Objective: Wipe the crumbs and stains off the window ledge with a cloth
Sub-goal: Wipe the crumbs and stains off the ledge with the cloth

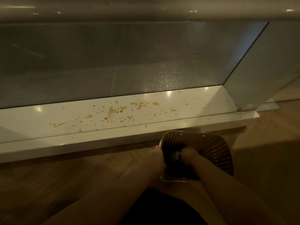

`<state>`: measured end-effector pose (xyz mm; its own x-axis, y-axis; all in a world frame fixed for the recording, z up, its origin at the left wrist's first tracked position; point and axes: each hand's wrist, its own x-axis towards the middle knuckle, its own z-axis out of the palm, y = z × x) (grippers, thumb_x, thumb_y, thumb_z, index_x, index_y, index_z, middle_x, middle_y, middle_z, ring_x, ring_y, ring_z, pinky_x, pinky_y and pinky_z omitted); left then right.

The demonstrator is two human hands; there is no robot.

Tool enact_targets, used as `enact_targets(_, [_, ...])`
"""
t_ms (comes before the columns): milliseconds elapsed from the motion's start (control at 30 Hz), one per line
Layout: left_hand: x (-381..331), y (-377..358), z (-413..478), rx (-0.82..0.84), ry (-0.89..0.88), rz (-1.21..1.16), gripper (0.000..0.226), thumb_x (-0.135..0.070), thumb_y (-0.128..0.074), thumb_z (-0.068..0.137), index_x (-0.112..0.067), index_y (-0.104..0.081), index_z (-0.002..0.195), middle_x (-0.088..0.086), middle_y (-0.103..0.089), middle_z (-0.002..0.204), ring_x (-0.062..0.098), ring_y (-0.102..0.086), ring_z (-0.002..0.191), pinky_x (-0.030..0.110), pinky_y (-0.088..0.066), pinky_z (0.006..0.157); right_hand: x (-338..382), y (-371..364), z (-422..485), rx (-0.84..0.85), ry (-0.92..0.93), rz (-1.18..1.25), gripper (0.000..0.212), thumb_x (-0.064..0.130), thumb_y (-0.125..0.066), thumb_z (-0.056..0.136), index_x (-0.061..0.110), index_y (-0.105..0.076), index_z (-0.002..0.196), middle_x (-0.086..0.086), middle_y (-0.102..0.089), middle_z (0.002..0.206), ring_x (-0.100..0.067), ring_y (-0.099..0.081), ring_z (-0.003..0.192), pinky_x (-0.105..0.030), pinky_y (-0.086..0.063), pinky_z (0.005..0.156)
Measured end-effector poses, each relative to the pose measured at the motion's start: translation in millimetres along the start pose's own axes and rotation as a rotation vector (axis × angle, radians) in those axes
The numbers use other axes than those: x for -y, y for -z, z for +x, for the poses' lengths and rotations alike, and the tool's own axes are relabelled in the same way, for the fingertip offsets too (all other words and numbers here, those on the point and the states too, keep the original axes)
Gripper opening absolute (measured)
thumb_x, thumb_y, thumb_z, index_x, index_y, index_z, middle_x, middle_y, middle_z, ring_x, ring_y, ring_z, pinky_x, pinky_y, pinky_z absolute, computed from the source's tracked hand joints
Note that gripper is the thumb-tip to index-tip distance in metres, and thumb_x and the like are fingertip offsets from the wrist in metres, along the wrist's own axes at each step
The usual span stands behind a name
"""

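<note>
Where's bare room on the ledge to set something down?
Ledge: bare at its left end, up to the first stains, and a smaller patch in the right corner by the angled pane. The middle is crowded with crumbs and stains. Floor left of the basket is also bare.

Cannot name the bluish lump (177, 155) in the blurred right hand (187, 154) at 5 o'clock. Cannot follow the window ledge (48, 116) past 9 o'clock.

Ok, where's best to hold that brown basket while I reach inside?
Probably its left rim, from the left: the basket has an open top and flared slotted walls, so the rim is easy to pinch. The left hand grips there; the right hand reaches inside.
</note>
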<state>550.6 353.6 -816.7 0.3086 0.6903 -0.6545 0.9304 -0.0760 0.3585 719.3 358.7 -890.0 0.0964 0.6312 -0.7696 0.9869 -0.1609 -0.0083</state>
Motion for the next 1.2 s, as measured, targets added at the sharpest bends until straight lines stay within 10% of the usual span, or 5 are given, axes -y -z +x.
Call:
enact_targets(233, [-7.1, -0.2, 14.7, 0.249, 0.002, -0.004, 0.041, -0.026, -0.059, 0.088, -0.014, -0.052, 0.126, 0.009, -0.052, 0.132, 0.025, -0.051, 0.121, 0.037, -0.042, 0.105, -9.9, 40.2, -73.6, -0.089, 0.050, 0.087, 0.034, 0.014, -0.047, 0.093, 0.004, -0.053, 0.126, -0.015, -0.055, 0.131, -0.029, -0.053, 0.120, -0.034, -0.042, 0.099])
enact_targets(400, [2.9, 1.2, 1.9, 0.083, -0.211, 0.009, 0.031, -0.034, -0.059, 0.087, -0.022, -0.057, 0.116, 0.004, -0.060, 0.118, 0.021, -0.058, 0.108, 0.036, -0.047, 0.096, -20.1, 80.1, -116.1, -0.173, 0.048, 0.293, 0.023, 0.016, -0.048, 0.093, 0.006, -0.064, 0.106, -0.014, -0.064, 0.107, -0.019, -0.056, 0.089, -0.019, -0.041, 0.065])
enact_targets(633, [29.9, 34.6, -26.5, -0.148, -0.324, -0.406, 0.041, -0.036, -0.054, 0.090, -0.020, -0.046, 0.127, 0.002, -0.062, 0.116, 0.013, -0.061, 0.095, 0.030, -0.053, 0.083, -2.7, 107.6, -133.3, -0.672, 0.144, 0.513, 0.026, 0.004, -0.053, 0.089, 0.003, -0.059, 0.114, -0.015, -0.066, 0.103, -0.026, -0.060, 0.094, -0.028, -0.042, 0.079])
enact_targets(800, [44.8, 64.9, -9.8, -0.490, -0.584, -0.408, 0.070, -0.055, -0.060, 0.080, -0.033, -0.031, 0.139, -0.023, -0.035, 0.131, -0.002, -0.035, 0.121, 0.019, -0.033, 0.102, 32.9, 88.6, -114.7, -0.690, 0.397, 0.356, 0.039, 0.012, -0.056, 0.085, 0.029, -0.043, 0.117, 0.001, -0.064, 0.104, -0.012, -0.061, 0.090, -0.026, -0.053, 0.076])
enact_targets(1200, [40.6, 68.9, 62.5, -0.190, -0.737, -0.191, 0.054, -0.046, -0.050, 0.090, -0.039, -0.031, 0.140, -0.020, -0.049, 0.134, -0.008, -0.048, 0.118, 0.014, -0.039, 0.098, 39.3, 74.5, -48.4, -0.767, 0.604, 0.639, 0.028, 0.006, -0.065, 0.072, 0.024, -0.058, 0.092, 0.006, -0.057, 0.095, -0.009, -0.055, 0.089, -0.024, -0.049, 0.074])
